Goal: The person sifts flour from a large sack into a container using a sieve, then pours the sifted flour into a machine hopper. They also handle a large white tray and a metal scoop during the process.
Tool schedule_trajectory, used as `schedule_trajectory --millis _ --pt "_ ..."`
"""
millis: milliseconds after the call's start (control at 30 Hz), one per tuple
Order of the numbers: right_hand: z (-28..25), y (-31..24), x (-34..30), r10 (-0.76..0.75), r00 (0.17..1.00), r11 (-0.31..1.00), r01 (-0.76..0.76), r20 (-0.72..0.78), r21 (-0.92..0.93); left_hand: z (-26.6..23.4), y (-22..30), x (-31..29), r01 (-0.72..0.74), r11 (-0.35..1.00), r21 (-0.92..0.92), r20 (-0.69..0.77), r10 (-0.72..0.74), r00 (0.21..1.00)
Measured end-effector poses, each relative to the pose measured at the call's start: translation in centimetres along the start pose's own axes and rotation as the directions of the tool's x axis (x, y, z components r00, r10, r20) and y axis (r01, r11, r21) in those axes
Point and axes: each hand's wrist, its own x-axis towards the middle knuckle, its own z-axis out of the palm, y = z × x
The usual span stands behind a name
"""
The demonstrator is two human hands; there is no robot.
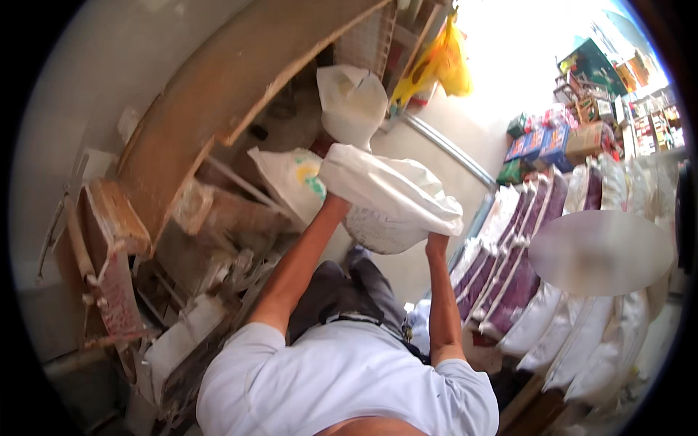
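A white woven sack (392, 192) hangs in front of me, its mouth folded over and stretched sideways, with faint print on its lower side. My left hand (334, 206) grips the left end of the rim, and my right hand (438, 244) has hold of the right end. Most of my fingers are covered by the cloth. Just beyond my left hand leans another white sack (283, 178) with a green and yellow print. Farther off stands a third pale sack (352, 102), its top slack.
On the left are a wooden counter (218, 80) and worn machinery (193, 327). A yellow plastic bag (447, 62) hangs at the far side. Stacked purple and white sacks (523, 269) line the right, partly hidden by a blurred oval. Behind them stand boxes (542, 145).
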Motion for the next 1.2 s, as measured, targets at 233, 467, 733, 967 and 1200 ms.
schedule_trajectory --millis 233,467,733,967,1200 --pt "13.5 -3.4 11.1 -0.001 0.971 0.998 0.017 0.238 -0.067 -8.6 6.2 9.8 -0.057 0.986 -0.156 -0.123 0.038 0.992" --pt "27.4 -0.7 18.6 -0.075 0.953 0.997 0.082 0.294 -0.013 -17.0 7.4 18.9 -0.132 0.99 -0.055 -0.379 0.102 0.92" --pt "30.7 -0.1 14.0 0.104 0.835 0.948 0.082 0.541 -0.308 -20.5 6.1 25.1 0.317 0.882 0.35 -0.696 0.018 0.718" --pt "12.1 11.3 0.9 0.2 0.857 0.901 0.03 0.475 -0.434 -26.1 -4.1 17.0 0.523 0.577 0.627 -0.64 -0.001 0.769" --pt "-13.3 9.0 -23.2 0.627 0.71 0.545 -0.694 -0.321 -0.47 -18.7 -13.9 8.1 0.776 0.566 0.278 -0.688 -0.446 0.572"
